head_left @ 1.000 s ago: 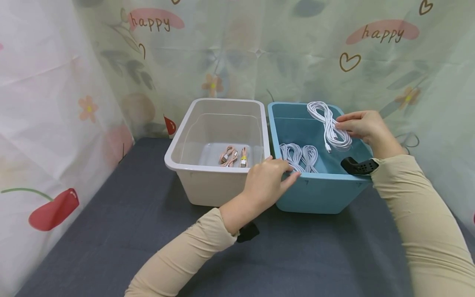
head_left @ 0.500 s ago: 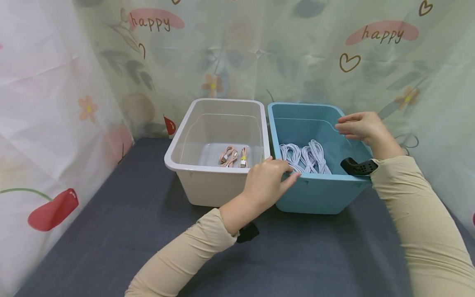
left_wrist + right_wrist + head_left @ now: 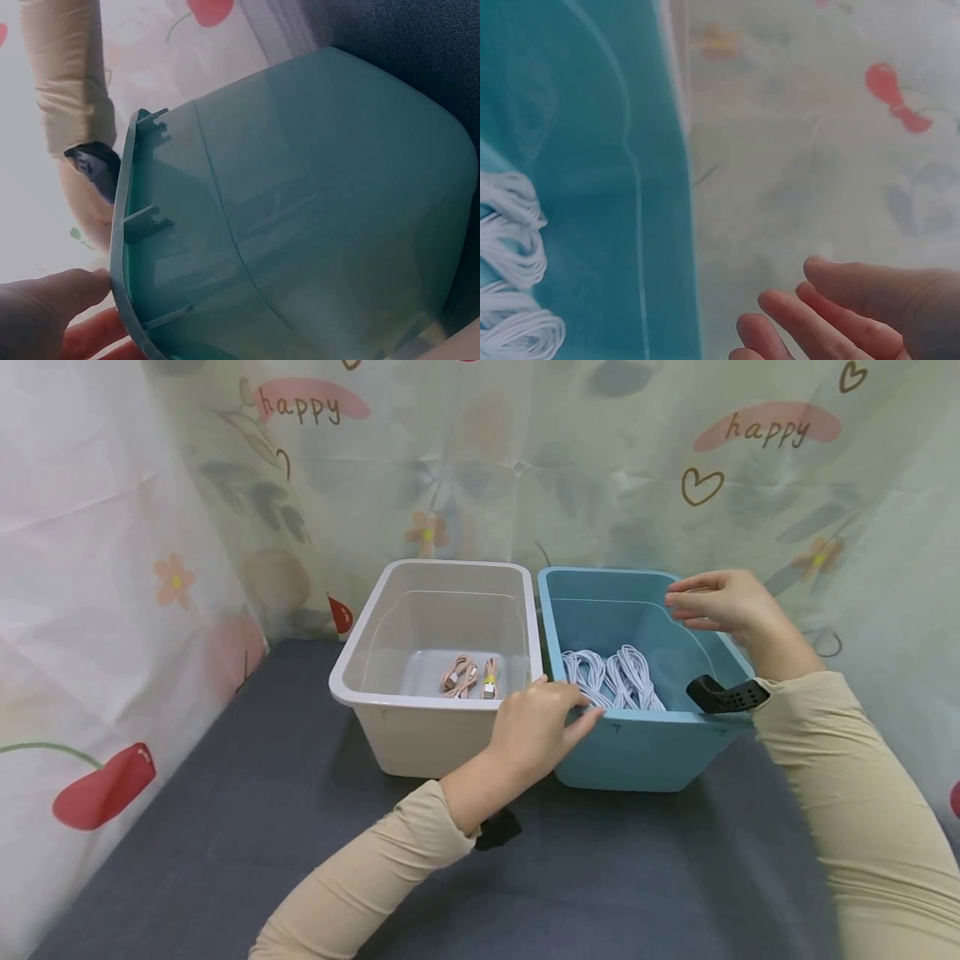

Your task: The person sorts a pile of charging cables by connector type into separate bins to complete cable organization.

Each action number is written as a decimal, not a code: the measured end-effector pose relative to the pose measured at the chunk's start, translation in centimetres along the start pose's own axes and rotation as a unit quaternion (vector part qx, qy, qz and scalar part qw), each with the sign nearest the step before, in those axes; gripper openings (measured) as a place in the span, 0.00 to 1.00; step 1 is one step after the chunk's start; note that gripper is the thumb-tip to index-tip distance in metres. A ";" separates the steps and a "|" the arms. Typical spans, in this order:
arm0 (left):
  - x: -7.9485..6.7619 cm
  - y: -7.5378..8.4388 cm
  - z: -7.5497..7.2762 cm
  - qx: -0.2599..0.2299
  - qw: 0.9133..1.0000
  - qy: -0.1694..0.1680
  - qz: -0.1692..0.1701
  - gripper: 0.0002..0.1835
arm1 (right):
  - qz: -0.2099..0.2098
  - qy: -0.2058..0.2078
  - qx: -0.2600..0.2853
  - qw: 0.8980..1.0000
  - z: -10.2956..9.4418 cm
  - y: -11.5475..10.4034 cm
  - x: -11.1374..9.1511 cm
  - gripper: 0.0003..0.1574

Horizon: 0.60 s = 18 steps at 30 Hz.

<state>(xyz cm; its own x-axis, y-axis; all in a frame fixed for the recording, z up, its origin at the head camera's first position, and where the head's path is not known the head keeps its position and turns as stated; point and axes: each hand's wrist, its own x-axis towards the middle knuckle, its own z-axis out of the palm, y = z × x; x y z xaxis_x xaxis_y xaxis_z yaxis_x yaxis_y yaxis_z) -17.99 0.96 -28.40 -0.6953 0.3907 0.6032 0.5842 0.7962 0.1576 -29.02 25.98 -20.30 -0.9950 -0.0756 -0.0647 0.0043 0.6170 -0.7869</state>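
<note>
My right hand [image 3: 731, 602] hovers above the right side of the blue plastic bin [image 3: 645, 752], fingers relaxed and holding nothing. In the right wrist view, its thumb and fingertips [image 3: 817, 268] stand apart from each other, beside the bin's wall. Bundles of coiled white cable [image 3: 633, 677] lie on the bin's floor near its front left. My left hand [image 3: 536, 718] holds the bin's front rim near its left corner; in the left wrist view, its thumb [image 3: 79, 289] presses the rim while the other fingers pass behind it.
A beige bin [image 3: 420, 735] stands close to the left of the blue one, with small pink cable coils [image 3: 460, 677] inside. Both bins rest on a dark cloth-covered table [image 3: 585, 877]. A printed curtain [image 3: 480, 460] hangs behind and at the sides.
My right hand has let go of a white cable coil, which dropped into the blue bin beside the others. The hand then rose slightly. My left hand stays at the rim.
</note>
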 end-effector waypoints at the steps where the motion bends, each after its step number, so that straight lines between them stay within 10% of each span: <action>1: 0.0 0.0 0.0 0.001 1.000 0.002 0.002 0.11 | -0.003 -0.001 0.004 1.000 0.0 -0.3 -0.1 0.37; 7: 0.2 -0.5 -0.3 -0.013 0.999 -0.033 0.019 0.12 | -0.035 0.005 0.010 0.999 0.0 -2.0 -1.0 0.35; 18: 1.5 -1.9 -4.8 -0.055 0.979 -0.195 0.022 0.26 | -0.088 0.055 -0.115 0.988 0.7 -3.9 -2.3 0.37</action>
